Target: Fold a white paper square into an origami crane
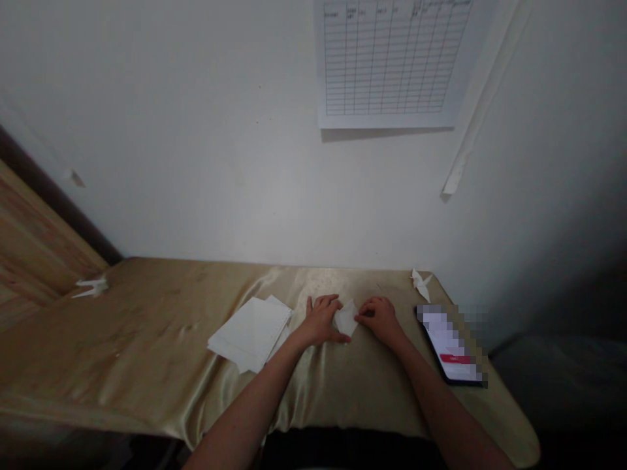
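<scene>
A small white folded paper point(347, 318), roughly diamond-shaped, is on the gold satin cloth between my two hands. My left hand point(324, 320) holds its left side, with the thumb at the lower edge and the fingers curved above. At the paper's right corner, my right hand point(380, 316) is closed in a pinch. The exact fold under the fingers is too small to make out. To the left of my left hand lies a loose stack of white paper sheets point(252, 329), partly overlapped by my forearm.
A folded paper crane point(421, 284) sits at the back right, above a phone point(450, 346) with a lit, partly blurred screen. Another white folded-paper figure point(91, 286) is at the far left. The cloth-covered table point(147, 339) meets a white wall bearing a printed grid sheet point(386, 65).
</scene>
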{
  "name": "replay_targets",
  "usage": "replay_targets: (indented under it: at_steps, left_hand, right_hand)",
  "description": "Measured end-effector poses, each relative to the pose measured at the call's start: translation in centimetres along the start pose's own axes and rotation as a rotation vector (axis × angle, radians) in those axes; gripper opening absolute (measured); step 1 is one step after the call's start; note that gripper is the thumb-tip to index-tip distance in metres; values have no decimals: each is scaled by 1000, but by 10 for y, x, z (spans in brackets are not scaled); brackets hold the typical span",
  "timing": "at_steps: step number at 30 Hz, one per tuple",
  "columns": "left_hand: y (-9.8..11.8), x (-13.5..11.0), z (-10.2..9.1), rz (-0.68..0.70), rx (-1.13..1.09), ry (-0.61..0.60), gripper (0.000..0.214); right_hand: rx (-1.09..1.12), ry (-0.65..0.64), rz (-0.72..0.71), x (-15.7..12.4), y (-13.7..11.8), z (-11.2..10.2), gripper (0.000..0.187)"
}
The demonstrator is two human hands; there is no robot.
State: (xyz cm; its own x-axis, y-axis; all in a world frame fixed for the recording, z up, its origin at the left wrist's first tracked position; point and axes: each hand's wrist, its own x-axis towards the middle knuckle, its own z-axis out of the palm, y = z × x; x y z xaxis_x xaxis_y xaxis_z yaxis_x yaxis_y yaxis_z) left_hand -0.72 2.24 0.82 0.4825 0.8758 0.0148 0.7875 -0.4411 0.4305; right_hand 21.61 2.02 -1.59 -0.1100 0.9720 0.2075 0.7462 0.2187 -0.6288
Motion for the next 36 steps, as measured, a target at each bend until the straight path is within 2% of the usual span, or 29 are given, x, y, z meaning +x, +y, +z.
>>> replay_targets:
  at_steps: [8,14,19,22,26,36]
  left_hand:
    - [-5,2,6,6,16,16,102]
    - [-3,1,4,9,-3,31,95]
    - [0,1,5,-8,-66,103,70]
    - [2,3,5,-27,-161,222,44]
    - [0,8,5,26,-283,388,18]
    - [1,13,8,65,-441,452,8]
  right_hand:
    - [85,13,-76,1,5,-7,9]
    - [68,60,-83,0,5,-3,7]
    - [71,63,-100,-1,3,-3,6]
    - [67,54,-135,-3,3,-3,6]
    - [59,22,-161,-5,2,-3,4]
    - [47,-32,-190,-9,-6,-5,2]
